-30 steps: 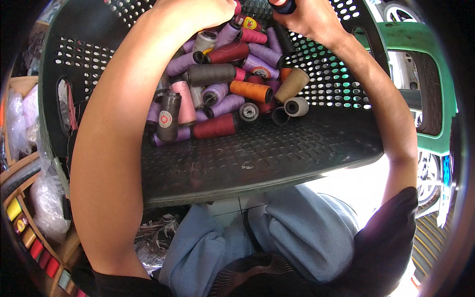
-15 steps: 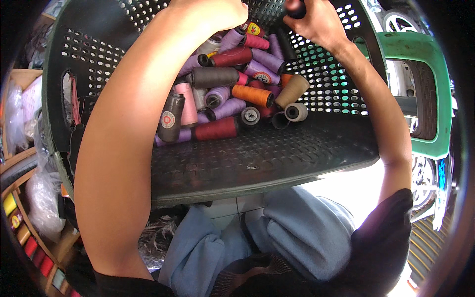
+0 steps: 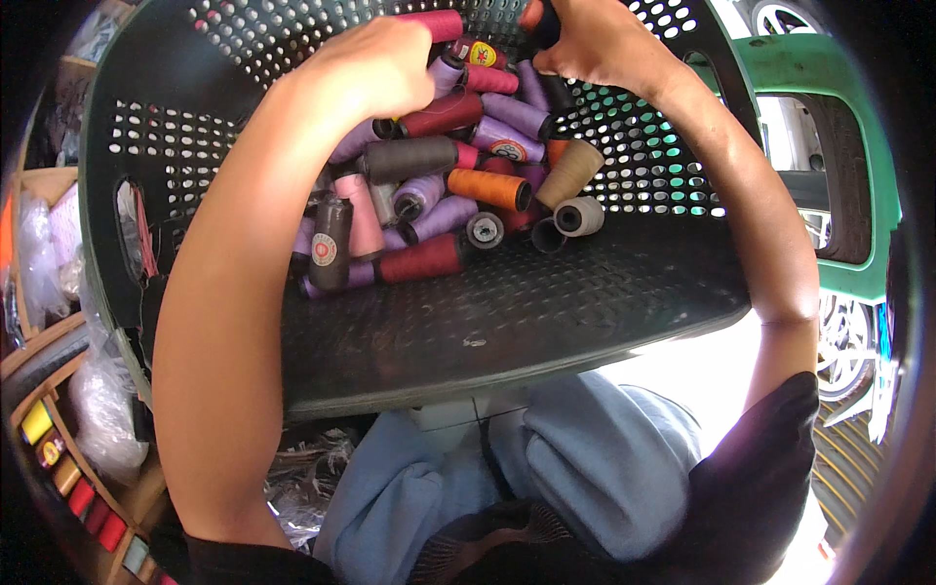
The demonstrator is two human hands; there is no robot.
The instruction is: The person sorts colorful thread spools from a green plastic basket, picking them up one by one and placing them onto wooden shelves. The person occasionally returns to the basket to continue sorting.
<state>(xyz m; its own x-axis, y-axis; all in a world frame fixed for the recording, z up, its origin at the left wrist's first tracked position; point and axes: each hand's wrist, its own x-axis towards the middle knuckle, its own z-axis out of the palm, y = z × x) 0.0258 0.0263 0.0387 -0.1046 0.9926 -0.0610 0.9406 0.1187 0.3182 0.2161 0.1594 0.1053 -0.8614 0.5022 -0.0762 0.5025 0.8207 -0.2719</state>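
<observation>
A black perforated plastic basket (image 3: 546,312) lies tilted in front of me, with several thread spools heaped inside. My left hand (image 3: 385,63) is closed at the heap's far left side; a crimson thread spool (image 3: 437,25) sticks out past its knuckles, and most of its fingers are hidden. At the far side, my right hand (image 3: 609,44) grips a dark thread spool (image 3: 548,24), partly cut off by the picture's top edge. Below the hands lie an orange spool (image 3: 487,188), a tan spool (image 3: 571,171), a dark grey spool (image 3: 409,158) and a pink spool (image 3: 361,219).
At the left stands a wooden shelf (image 3: 49,331) with coloured spools (image 3: 83,497) and a clear plastic bag (image 3: 105,419). A green plastic piece of furniture (image 3: 877,244) and a white-spoked wheel (image 3: 846,346) are at the right. The basket's near rim is above my legs (image 3: 604,458).
My left hand has come down and left, and the crimson spool now shows at it. My right hand has shifted slightly left with the dark spool. The view has moved a little.
</observation>
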